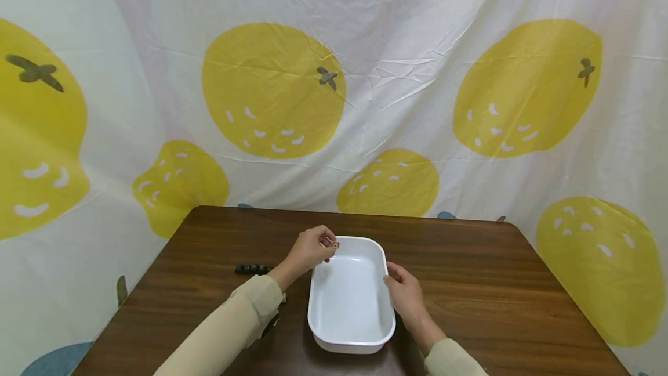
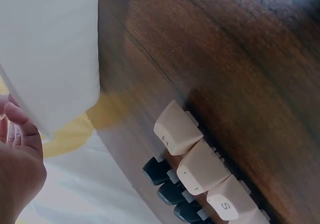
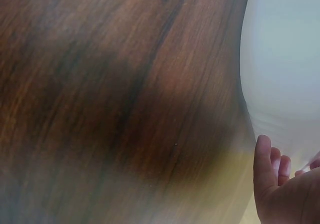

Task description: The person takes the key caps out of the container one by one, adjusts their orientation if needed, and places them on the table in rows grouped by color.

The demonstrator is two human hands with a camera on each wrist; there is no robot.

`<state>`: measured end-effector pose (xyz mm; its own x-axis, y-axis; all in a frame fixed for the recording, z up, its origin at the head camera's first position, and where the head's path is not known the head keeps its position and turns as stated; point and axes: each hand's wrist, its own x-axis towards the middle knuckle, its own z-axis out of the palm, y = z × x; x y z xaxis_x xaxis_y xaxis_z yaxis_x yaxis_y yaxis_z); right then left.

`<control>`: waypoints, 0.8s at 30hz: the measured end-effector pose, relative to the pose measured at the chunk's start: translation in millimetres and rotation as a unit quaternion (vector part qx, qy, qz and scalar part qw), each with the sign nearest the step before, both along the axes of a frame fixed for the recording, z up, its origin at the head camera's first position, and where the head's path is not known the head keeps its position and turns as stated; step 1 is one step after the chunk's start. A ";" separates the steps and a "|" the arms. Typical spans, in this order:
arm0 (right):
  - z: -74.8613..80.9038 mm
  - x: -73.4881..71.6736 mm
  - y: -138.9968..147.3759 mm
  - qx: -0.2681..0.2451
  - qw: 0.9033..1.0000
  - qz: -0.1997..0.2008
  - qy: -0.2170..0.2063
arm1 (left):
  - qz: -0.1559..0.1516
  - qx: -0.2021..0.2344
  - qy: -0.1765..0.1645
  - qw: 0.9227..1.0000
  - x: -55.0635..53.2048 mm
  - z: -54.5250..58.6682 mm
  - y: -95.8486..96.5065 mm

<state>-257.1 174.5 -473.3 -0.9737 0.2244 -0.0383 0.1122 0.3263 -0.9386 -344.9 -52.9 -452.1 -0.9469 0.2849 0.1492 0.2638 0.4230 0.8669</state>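
A deep white rectangular tray (image 1: 351, 300) with rounded corners is at the middle of the table. Over its far left corner, my left hand (image 1: 312, 248) pinches a small brown-and-pale square piece (image 1: 336, 245) between thumb and finger, close to the inner wall. What that piece is, I cannot tell. The right hand (image 1: 406, 295) holds the tray's right side, thumb at the rim and fingers along the outer wall. In the left wrist view, cream keycaps (image 2: 202, 167) with dark characters stand in a row beside black keycaps (image 2: 171, 192), below the left forearm.
The black keycap row (image 1: 253, 269) lies left of the tray on the dark wooden table (image 1: 480, 300). My left sleeve (image 1: 229, 324) covers part of the things there. A lemon-print cloth (image 1: 391, 103) hangs behind the table's far edge.
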 end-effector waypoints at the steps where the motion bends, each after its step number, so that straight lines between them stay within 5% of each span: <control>1: 0.1 0.0 0.0 0.000 1.000 0.000 -0.001 | 0.000 0.001 0.002 1.000 -0.1 -0.4 -0.1; 24: 0.8 0.0 0.0 -0.001 1.000 0.002 0.004 | 0.011 0.037 0.022 0.999 2.1 0.3 -10.2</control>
